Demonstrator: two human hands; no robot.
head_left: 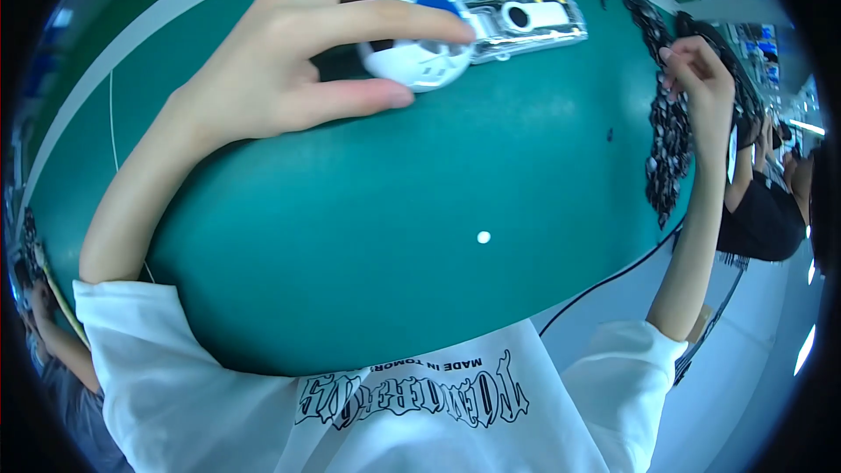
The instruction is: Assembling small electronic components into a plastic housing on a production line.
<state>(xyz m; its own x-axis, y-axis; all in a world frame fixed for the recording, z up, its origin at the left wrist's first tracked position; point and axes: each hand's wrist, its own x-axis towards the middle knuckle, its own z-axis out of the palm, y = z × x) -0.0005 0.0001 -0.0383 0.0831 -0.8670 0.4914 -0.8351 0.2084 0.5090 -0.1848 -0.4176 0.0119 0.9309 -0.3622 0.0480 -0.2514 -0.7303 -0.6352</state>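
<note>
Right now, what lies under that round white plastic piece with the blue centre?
The round white plastic piece with the blue centre rests on the green table mat, overlapping a clear plastic tray. The left hand's fingers cover part of it.

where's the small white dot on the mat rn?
Head view: the small white dot lies loose on the green mat, right of centre, below the white round device under the left hand, apart from both hands.

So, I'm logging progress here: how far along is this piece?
Done: nothing looks finished. In hand: the left hand grips a round white part beside a clear plastic holder, and the right hand reaches into the pile of small dark pieces. Left: that pile.
</note>
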